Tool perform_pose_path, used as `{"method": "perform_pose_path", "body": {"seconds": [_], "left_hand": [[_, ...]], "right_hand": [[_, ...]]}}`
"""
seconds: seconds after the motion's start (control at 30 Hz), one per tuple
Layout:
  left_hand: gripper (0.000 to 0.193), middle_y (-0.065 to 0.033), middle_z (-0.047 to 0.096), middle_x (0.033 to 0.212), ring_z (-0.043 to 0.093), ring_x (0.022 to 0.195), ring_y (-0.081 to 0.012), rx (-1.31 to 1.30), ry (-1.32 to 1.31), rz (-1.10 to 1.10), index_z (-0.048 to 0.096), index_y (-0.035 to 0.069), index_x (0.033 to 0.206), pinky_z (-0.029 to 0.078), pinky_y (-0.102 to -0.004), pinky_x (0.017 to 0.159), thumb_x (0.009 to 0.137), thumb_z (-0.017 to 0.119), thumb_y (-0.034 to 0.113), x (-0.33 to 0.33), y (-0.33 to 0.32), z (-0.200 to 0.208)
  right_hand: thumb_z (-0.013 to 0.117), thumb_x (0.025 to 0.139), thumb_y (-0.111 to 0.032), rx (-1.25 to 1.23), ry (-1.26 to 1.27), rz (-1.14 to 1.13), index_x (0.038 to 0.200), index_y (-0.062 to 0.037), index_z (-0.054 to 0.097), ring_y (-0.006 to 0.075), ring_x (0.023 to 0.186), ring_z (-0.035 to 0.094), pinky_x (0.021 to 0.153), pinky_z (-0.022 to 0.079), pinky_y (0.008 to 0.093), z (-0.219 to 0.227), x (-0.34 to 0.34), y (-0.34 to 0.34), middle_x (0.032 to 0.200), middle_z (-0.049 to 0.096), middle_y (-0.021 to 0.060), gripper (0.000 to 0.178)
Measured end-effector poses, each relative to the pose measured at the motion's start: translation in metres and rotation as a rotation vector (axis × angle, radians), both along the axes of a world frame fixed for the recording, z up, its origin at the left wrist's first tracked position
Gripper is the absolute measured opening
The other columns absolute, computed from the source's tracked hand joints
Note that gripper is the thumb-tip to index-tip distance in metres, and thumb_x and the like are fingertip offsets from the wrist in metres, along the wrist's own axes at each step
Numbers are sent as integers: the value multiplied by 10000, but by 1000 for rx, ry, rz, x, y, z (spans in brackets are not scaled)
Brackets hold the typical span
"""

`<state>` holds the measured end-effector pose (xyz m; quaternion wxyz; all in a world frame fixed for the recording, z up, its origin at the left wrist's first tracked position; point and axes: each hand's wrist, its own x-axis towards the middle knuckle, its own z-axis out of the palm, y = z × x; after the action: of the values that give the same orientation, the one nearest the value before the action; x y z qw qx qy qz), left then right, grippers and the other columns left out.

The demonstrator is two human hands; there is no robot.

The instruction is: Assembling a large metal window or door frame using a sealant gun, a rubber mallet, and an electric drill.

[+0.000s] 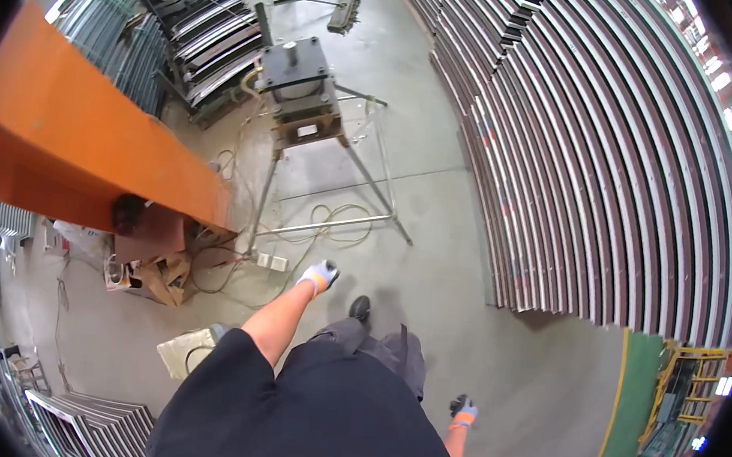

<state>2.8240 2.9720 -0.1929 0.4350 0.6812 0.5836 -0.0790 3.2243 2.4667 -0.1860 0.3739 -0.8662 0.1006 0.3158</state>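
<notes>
My left hand (pixel 320 277) is in a pale work glove with a dark palm and an orange cuff. It hangs in front of my body with its fingers curled in, and no object shows in it. Nearest to it are a white power socket block (pixel 272 262) and cables on the floor. My right hand (pixel 463 410), in a like glove, hangs low at my right side, away from any object. Its dark fingers are too small to read. Ahead stands a metal press-like machine (pixel 296 73) on a thin-legged steel stand (pixel 332 223).
An orange steel column (pixel 90 134) rises at the left, with a torn cardboard box (pixel 164 277) by its foot. Long metal profiles (pixel 595 161) stand stacked along the right. Loose cable (pixel 341 222) lies under the stand. A broom (pixel 345 12) lies beyond; a pale container (pixel 187 352) sits left.
</notes>
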Motion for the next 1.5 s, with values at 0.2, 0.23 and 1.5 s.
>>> {"method": "perform_pose_path", "body": {"seconds": [0.2, 0.23, 1.5], "left_hand": [[519, -212, 667, 1028, 637, 954, -402, 194, -203, 247, 499, 133, 1288, 503, -469, 825, 874, 558, 441, 131, 192, 64], [559, -222, 663, 1033, 636, 952, -405, 294, -127, 347, 462, 121, 1323, 504, -470, 820, 875, 556, 441, 140, 214, 53], [468, -112, 653, 899, 597, 663, -189, 286, -248, 1700, 531, 114, 1262, 504, -342, 597, 844, 643, 293, 206, 829, -20]], "right_hand": [[608, 815, -266, -147, 363, 48, 823, -93, 620, 203, 400, 538, 369, 382, 339, -4, 65, 109, 588, 631, 102, 173], [608, 815, -266, -146, 357, 56, 823, -93, 620, 203, 400, 538, 369, 382, 339, 1, 85, 133, 588, 631, 102, 173], [588, 829, -250, 140, -131, 1719, 716, -136, 577, 163, 423, 447, 401, 333, 324, -97, 340, 1633, 555, 516, 29, 161]]}}
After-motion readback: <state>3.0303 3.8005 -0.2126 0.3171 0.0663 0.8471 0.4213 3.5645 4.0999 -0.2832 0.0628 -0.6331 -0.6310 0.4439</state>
